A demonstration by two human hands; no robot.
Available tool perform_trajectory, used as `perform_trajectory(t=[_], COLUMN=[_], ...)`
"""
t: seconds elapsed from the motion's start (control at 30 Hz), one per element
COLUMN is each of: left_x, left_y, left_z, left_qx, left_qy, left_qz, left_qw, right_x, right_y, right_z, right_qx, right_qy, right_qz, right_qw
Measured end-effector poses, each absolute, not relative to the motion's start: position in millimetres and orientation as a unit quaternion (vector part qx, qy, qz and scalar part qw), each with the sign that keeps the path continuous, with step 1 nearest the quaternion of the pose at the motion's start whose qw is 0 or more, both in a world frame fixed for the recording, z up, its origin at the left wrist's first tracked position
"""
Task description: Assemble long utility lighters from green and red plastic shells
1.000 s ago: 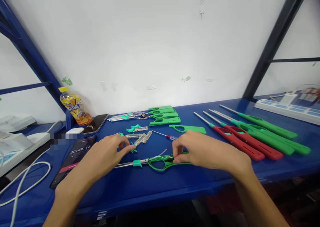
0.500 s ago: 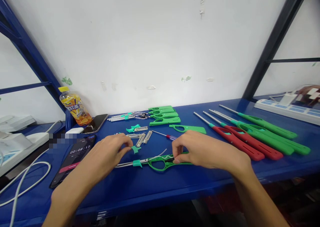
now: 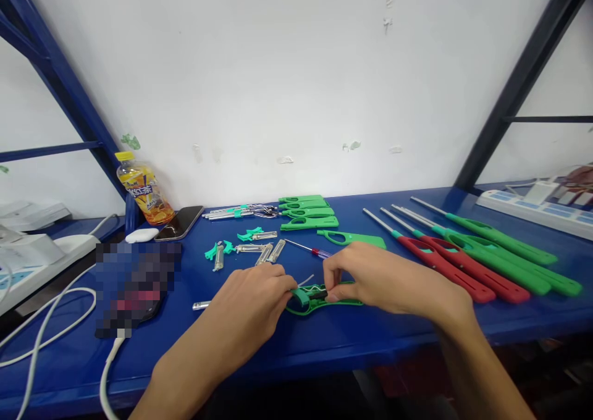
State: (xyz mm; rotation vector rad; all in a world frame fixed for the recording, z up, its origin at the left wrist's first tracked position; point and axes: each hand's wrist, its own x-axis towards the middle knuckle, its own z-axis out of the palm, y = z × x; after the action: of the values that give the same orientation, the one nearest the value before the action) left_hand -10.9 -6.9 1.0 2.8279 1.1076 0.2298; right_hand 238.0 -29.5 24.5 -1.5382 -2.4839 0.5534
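On the blue table lies an opened green long-reach lighter half-shell, with thin wires inside it. My left hand pinches a teal trigger over the shell's finger loop. My right hand is closed at the handle, thumb and fingertips on a small black part in the shell. The tip of the metal tube shows to the left of my left wrist; the rest is hidden behind that hand. A loose green half-shell and a screwdriver lie just beyond my right hand.
Loose teal triggers and clear lighter fuel tanks lie beyond my left hand. Several green lighters stand at the wall. Red lighters and green lighters lie right. A bottle, phones and white cables are left.
My left hand has moved right with the teal trigger, from beside the loose parts to the lighter's finger loop. My right hand stays at the handle. The view has shifted slightly.
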Motion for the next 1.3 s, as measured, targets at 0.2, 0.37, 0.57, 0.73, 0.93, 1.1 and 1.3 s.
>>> perform_trajectory(t=[0.2,0.37,0.57,0.73,0.93,1.1,1.3], left_x=[-2.9,2.1,0.6,0.1,0.2,-1.4,-2.5], left_y=[-3.5,-4.6,-3.3,-1.8,-1.8,-0.8,-1.3], left_z=[-4.8,-5.7,-6.2,-4.8,-4.2,-6.0,-6.6], left_qx=[0.933,0.935,0.936,0.937,0.94,0.94,0.94], left_qy=[0.356,0.352,0.348,0.348,0.34,0.341,0.339], left_qz=[0.048,0.04,0.042,0.038,0.02,0.021,0.029], left_qw=[0.037,0.014,-0.012,-0.016,-0.023,-0.024,-0.026], right_x=[238.5,238.8,237.4,235.4,232.9,233.9,234.5], right_y=[-29.5,-29.5,-30.6,-33.7,-35.3,-35.0,-34.8], right_z=[24.2,24.4,26.9,28.3,28.8,26.3,24.9], right_qx=[-0.51,-0.506,-0.51,-0.513,-0.523,-0.526,-0.517], right_qy=[-0.836,-0.838,-0.837,-0.834,-0.827,-0.824,-0.831], right_qz=[0.184,0.184,0.178,0.184,0.187,0.195,0.186], right_qw=[0.082,0.084,0.086,0.086,0.087,0.085,0.091])
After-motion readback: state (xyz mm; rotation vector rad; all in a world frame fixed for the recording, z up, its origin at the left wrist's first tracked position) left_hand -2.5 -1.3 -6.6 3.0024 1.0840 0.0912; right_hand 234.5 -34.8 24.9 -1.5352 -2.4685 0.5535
